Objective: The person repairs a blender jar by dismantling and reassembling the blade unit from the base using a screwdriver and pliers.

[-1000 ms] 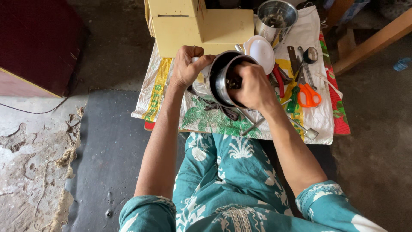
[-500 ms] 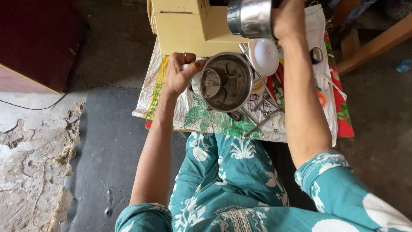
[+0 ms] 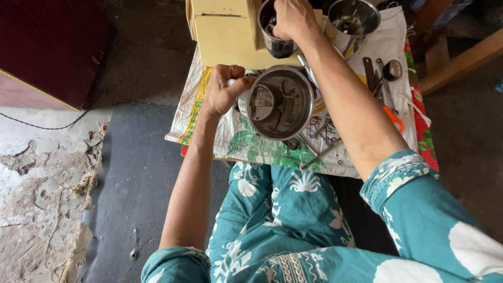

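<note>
Since previous frame: small jar (image 3: 276, 36) lowered onto yellow base (image 3: 230, 36), gripped by right hand (image 3: 293, 21). Left hand (image 3: 222, 94) closed on handle of large jar (image 3: 280, 102), on worktop, at 6 o'clock from small jar. Third jar (image 3: 352, 18) at 3 o'clock.

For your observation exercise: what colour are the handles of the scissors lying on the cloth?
Orange; the scissors show, partly hidden behind the forearm, in the head view.
</note>
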